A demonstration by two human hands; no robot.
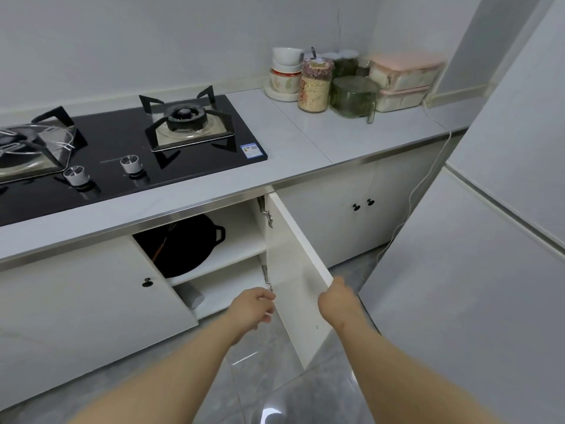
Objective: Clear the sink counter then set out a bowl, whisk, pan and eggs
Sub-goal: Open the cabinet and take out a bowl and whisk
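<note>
Fingers [337,285] of right hand [333,302] curled round cupboard door [293,264] edge; left hand [252,304] loose, holding nothing.
Pan [183,246] not yet out, on cupboard shelf [241,244]; bowls [286,71] stacked on surface [305,142]; whisk, eggs unseen.

Cabinet door [293,270] under the counter [290,142] is swung open, gripped at its outer edge by the right hand [334,301]. Left hand [252,306] is held just beside the door's inner face, fingers loosely curled. Black pan [183,246] is seen on the upper shelf. Stacked bowls [286,73] and jars [315,85] are set at the counter's back.
</note>
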